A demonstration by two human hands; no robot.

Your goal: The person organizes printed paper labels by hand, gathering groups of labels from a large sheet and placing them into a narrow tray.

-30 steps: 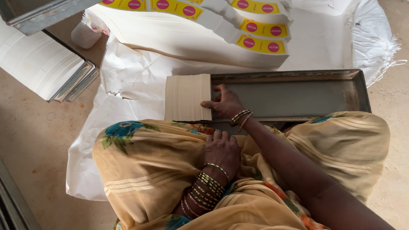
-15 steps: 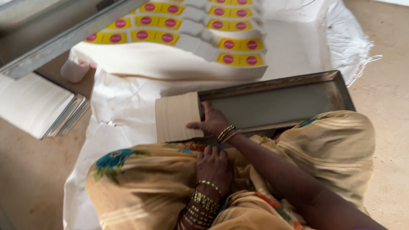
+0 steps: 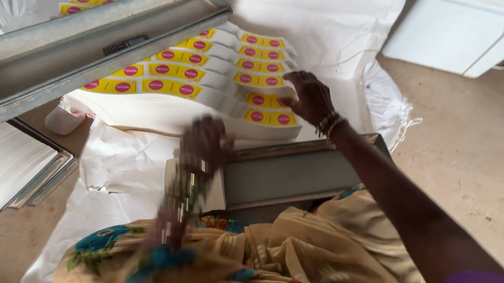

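Note:
My right hand (image 3: 311,96) reaches forward and rests its fingers on the near end of a fanned row of white paper sheets with yellow strips and pink round marks (image 3: 227,75). My left hand (image 3: 204,143), blurred by motion, hovers above a small stack of plain cream sheets (image 3: 213,196) that lies at the left end of a grey metal tray (image 3: 286,174) across my lap. Bangles show on both wrists. Whether the left hand holds anything is hidden by blur.
A long grey metal tray (image 3: 92,35) crosses the upper left. Stacks of white sheets in trays (image 3: 18,166) lie at left. Crumpled white paper (image 3: 119,163) covers the floor. A white box (image 3: 454,28) sits at upper right, bare floor to the right.
My right hand left the cream stack on the tray and reached forward to the fanned sheets. My left hand rose from my lap toward the tray. The view tilted forward.

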